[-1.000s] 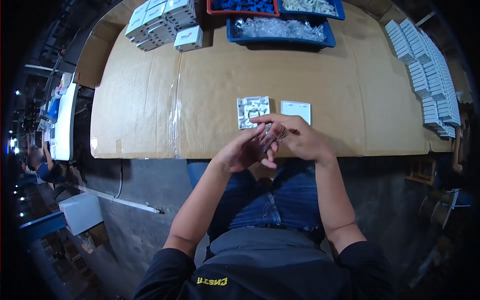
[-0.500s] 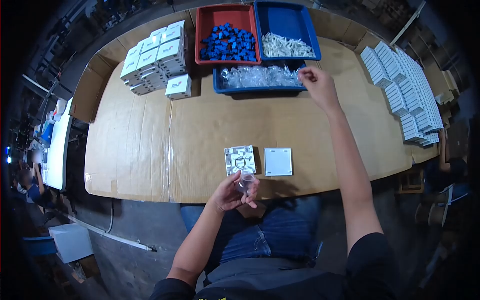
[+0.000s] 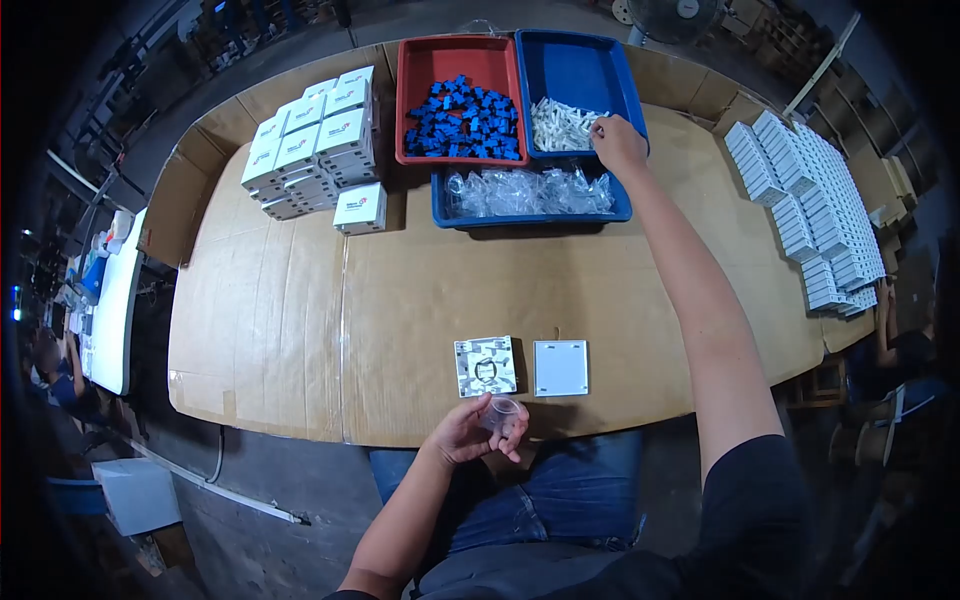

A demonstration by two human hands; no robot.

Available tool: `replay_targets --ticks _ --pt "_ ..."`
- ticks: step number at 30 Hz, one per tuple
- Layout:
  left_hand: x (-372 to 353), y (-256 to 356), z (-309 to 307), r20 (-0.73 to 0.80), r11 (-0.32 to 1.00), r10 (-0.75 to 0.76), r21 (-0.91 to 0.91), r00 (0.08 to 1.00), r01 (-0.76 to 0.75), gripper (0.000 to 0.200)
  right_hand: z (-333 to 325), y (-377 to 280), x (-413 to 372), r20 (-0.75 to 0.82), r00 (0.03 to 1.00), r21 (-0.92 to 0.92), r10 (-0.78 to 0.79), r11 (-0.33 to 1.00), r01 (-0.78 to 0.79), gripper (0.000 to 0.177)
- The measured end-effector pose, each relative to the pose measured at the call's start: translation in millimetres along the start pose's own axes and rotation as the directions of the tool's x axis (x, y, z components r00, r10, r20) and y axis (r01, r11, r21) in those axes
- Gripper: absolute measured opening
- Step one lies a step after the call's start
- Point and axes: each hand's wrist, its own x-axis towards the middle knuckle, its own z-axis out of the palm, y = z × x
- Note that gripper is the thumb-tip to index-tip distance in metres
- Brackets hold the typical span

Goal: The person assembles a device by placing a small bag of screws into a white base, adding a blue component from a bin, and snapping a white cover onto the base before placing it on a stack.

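Note:
My left hand (image 3: 470, 432) is closed around a small clear plastic cup (image 3: 501, 411) at the table's front edge. Just beyond it lies an open white square housing (image 3: 485, 367) with a dark ring-shaped part inside. A flat white square cover (image 3: 561, 368) rests to the right of that housing. My right hand (image 3: 619, 143) reaches to the right side of the blue tray (image 3: 578, 62), its fingers pinched together beside the small white parts (image 3: 563, 127). What sits between those fingertips, if anything, is too small to make out.
A red tray (image 3: 457, 56) holds blue pieces (image 3: 462, 120). A shallower blue tray (image 3: 530, 222) in front contains clear plastic bags or pieces (image 3: 525, 193). White boxes (image 3: 315, 140) are stacked at the left, and white units (image 3: 805, 205) at the right. Other people sit beyond both sides.
My right hand has moved from the clear plastic pieces to the white parts in the tray behind. The left hand still holds the cup. The view has tilted up slightly.

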Motion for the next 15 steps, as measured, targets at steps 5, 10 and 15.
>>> replay_targets --ticks 5,10,15 --pt "0 0 -3 0.033 1.000 -0.020 0.008 0.999 0.020 0.067 11 6 9 -0.041 0.999 0.061 0.007 0.998 -0.005 0.012" --pt "0 -2 -3 0.039 1.000 -0.009 0.019 0.999 0.008 0.068 1 15 15 -0.033 0.965 0.866 0.261 0.489 -0.102 0.015" --pt "0 -2 -2 0.014 1.000 -0.018 0.026 1.000 0.017 0.069 -62 -3 -27 0.250 0.946 0.944 0.204 -0.269 -0.192 0.016"
